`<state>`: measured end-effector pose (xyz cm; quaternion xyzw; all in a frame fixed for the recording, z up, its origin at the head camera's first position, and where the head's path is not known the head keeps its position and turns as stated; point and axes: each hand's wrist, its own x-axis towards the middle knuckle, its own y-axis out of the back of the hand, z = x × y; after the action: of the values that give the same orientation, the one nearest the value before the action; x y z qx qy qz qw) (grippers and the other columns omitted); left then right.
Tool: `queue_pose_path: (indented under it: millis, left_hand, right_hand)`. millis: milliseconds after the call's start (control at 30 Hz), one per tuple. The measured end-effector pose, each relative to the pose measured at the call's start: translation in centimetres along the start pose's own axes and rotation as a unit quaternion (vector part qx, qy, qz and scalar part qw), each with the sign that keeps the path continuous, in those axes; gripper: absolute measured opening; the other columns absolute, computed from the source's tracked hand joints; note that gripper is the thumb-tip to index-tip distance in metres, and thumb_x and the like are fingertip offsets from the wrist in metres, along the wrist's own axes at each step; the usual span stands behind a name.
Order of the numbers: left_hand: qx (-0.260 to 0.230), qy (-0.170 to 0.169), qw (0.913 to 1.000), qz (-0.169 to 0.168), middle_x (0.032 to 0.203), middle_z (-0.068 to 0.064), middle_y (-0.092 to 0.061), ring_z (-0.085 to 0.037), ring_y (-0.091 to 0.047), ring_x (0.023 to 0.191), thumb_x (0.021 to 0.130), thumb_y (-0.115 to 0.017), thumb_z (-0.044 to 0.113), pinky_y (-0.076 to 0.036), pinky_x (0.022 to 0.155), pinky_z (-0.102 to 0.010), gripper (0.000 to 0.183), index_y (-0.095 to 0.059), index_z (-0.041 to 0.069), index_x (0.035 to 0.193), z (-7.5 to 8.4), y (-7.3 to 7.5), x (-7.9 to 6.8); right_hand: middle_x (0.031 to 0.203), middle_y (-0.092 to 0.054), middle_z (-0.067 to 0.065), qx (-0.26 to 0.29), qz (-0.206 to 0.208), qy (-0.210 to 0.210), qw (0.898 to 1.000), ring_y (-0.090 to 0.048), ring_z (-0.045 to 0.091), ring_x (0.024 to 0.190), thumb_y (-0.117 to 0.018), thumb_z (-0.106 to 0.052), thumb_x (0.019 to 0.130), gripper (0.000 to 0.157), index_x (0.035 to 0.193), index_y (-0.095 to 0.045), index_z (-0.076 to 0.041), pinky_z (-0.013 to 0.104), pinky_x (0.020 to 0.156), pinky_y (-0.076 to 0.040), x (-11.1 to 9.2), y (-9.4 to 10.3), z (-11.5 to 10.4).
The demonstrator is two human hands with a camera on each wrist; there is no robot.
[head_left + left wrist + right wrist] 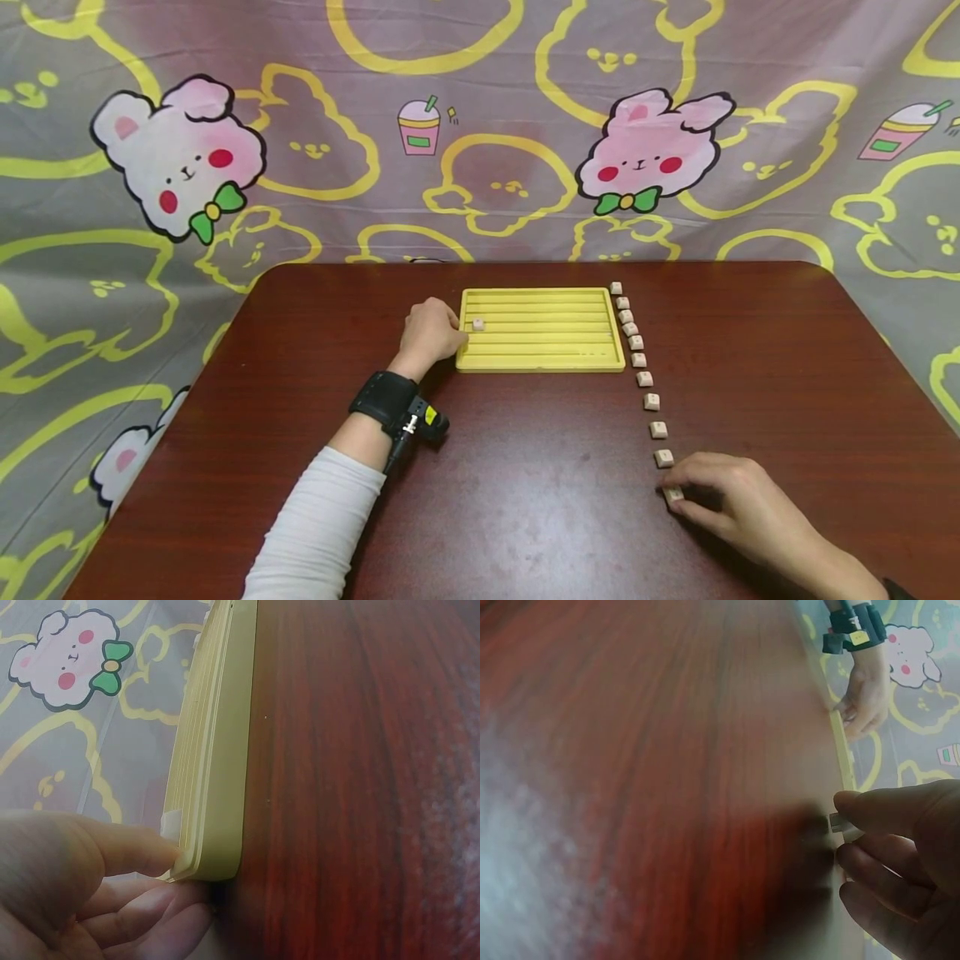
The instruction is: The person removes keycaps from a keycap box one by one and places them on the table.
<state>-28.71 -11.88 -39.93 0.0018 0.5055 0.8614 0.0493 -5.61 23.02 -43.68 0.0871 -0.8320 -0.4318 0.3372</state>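
My left hand (431, 333) grips the left edge of a yellow ridged tray (540, 367). In the left wrist view the thumb (142, 851) lies on the rim, and the other fingers reach under the corner. One beige keycap (478, 324) sits in a groove near that hand. At the lower right, my right hand (750, 508) pinches another keycap (673, 495) between thumb and fingers, at the near end of a row. The right wrist view shows this keycap (840, 823) at the thumb tip, partly hidden.
Several beige keycaps (652, 402) run in a line from the tray's far right corner toward the right hand. A dark red-brown table (480, 483) carries everything. Behind it hangs a patterned cloth (510, 125). A black wrist camera strap (386, 400) circles the left wrist.
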Motion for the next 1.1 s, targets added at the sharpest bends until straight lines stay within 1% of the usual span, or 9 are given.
queue_pose_path:
  millis: [200, 267, 333, 567, 700, 800, 933, 1033, 1100]
  left_hand:
    - [0.000, 0.006, 1.0000, -0.003, 0.065, 0.000, -0.049, -0.018, -0.040, 0.063, 0.079, -0.067, 0.016, -0.031, 0.052, -0.026, 0.017, -0.063, 0.009, 0.064, 0.10, 0.04, 0.03]
    - [0.002, 0.006, 1.0000, 0.000, 0.072, -0.001, -0.056, -0.019, -0.044, 0.066, 0.078, -0.068, 0.017, -0.034, 0.053, -0.026, 0.013, -0.066, 0.009, 0.068, 0.10, 0.06, 0.03]
    - [0.002, 0.006, 1.0000, 0.000, 0.078, -0.003, -0.060, -0.020, -0.047, 0.068, 0.078, -0.068, 0.018, -0.036, 0.054, -0.027, 0.011, -0.069, 0.009, 0.072, 0.09, 0.07, 0.02]
    - [0.002, 0.007, 1.0000, -0.003, 0.090, -0.006, -0.067, -0.021, -0.052, 0.073, 0.079, -0.068, 0.019, -0.041, 0.059, -0.028, 0.012, -0.072, 0.008, 0.082, -0.04, 0.07, 0.01]
    - [0.002, 0.006, 1.0000, -0.005, 0.081, -0.004, -0.063, -0.019, -0.048, 0.068, 0.079, -0.068, 0.018, -0.038, 0.058, -0.027, 0.011, -0.071, 0.008, 0.077, -0.02, 0.07, 0.04]
    - [0.001, 0.007, 1.0000, -0.006, 0.070, -0.001, -0.053, -0.017, -0.042, 0.063, 0.078, -0.067, 0.017, -0.034, 0.055, -0.027, 0.013, -0.067, 0.009, 0.069, 0.06, 0.11, 0.05]
    - [0.001, 0.003, 1.0000, -0.004, 0.064, 0.002, -0.048, -0.017, -0.039, 0.063, 0.077, -0.067, 0.017, -0.033, 0.060, -0.029, 0.016, -0.063, 0.009, 0.063, 0.07, 0.18, 0.05]
    - [0.004, -0.002, 1.0000, 0.000, 0.062, 0.002, -0.047, -0.018, -0.040, 0.064, 0.077, -0.067, 0.017, -0.034, 0.065, -0.032, 0.017, -0.063, 0.009, 0.062, 0.05, 0.20, 0.06]
    - [0.005, -0.002, 1.0000, 0.000, 0.062, 0.003, -0.046, -0.018, -0.040, 0.064, 0.077, -0.067, 0.017, -0.035, 0.066, -0.032, 0.017, -0.063, 0.009, 0.062, 0.03, 0.22, 0.08]
  right_hand:
    - [0.088, -0.068, -0.017, -0.013, -0.002, -0.005, 1.000, -0.062, -0.002, 0.081, -0.084, -0.006, 0.063, 0.037, 0.091, -0.071, -0.026, 0.007, 0.075, -0.043, 0.09, -0.03, -0.04]
    - [0.088, -0.067, -0.018, -0.018, -0.003, -0.007, 1.000, -0.061, -0.003, 0.081, -0.084, -0.006, 0.063, 0.037, 0.090, -0.071, -0.027, 0.007, 0.075, -0.043, 0.12, -0.01, -0.04]
    - [0.088, -0.067, -0.019, -0.020, -0.005, -0.009, 1.000, -0.061, -0.003, 0.081, -0.084, -0.007, 0.063, 0.037, 0.090, -0.071, -0.027, 0.007, 0.074, -0.043, 0.15, 0.01, -0.03]
    - [0.087, -0.066, -0.020, -0.021, -0.006, -0.013, 1.000, -0.060, -0.004, 0.080, -0.084, -0.007, 0.064, 0.036, 0.090, -0.070, -0.028, 0.007, 0.073, -0.042, 0.23, 0.01, 0.00]
    - [0.088, -0.066, -0.021, -0.033, -0.008, -0.016, 0.999, -0.060, -0.004, 0.081, -0.085, -0.008, 0.063, 0.036, 0.090, -0.071, -0.028, 0.007, 0.075, -0.042, 0.28, -0.02, -0.06]
    - [0.089, -0.066, -0.021, -0.038, -0.011, -0.019, 0.999, -0.061, -0.004, 0.082, -0.085, -0.009, 0.063, 0.035, 0.090, -0.071, -0.028, 0.007, 0.076, -0.042, 0.30, 0.01, -0.09]
    - [0.089, -0.066, -0.021, -0.039, -0.015, -0.021, 0.999, -0.061, -0.004, 0.082, -0.084, -0.009, 0.064, 0.036, 0.091, -0.071, -0.028, 0.007, 0.076, -0.042, 0.33, 0.10, -0.09]
    - [0.090, -0.066, -0.021, -0.041, -0.017, -0.021, 0.999, -0.061, -0.003, 0.083, -0.084, -0.009, 0.063, 0.036, 0.091, -0.071, -0.028, 0.007, 0.076, -0.042, 0.35, 0.16, -0.10]
    - [0.090, -0.066, -0.022, -0.043, -0.018, -0.022, 0.999, -0.061, -0.004, 0.083, -0.084, -0.009, 0.064, 0.037, 0.092, -0.071, -0.028, 0.007, 0.076, -0.042, 0.35, 0.18, -0.10]
